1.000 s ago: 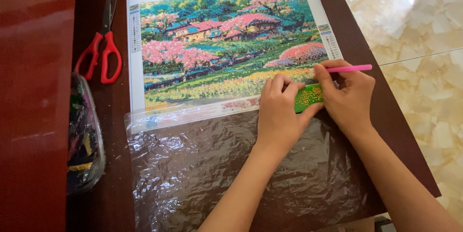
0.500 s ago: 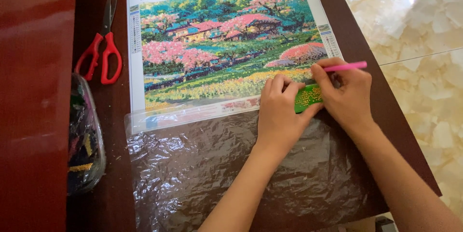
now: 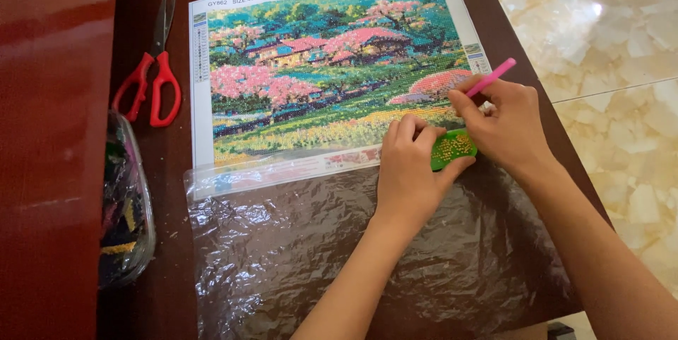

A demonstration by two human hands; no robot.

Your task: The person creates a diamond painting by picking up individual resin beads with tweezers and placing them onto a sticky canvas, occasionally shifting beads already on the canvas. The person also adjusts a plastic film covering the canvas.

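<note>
A diamond-painting canvas [image 3: 318,64] of a colourful village and pink trees lies on the dark wooden table [image 3: 169,192]. My left hand [image 3: 409,170] holds a small green tray [image 3: 452,148] of yellow beads at the canvas's lower right corner. My right hand [image 3: 505,124] grips a pink applicator pen [image 3: 491,76], its upper end pointing up and right and its tip hidden behind my fingers near the canvas edge just above the tray.
Crinkled clear plastic film [image 3: 318,255] covers the table's near part. Red-handled scissors [image 3: 152,72] lie left of the canvas. A clear bag of coloured packets [image 3: 123,206] sits at the left edge. Marble floor [image 3: 621,64] shows to the right.
My right hand has lifted from the tray toward the canvas edge, and the pen has tilted from nearly level to a steeper angle. The view has shifted slightly.
</note>
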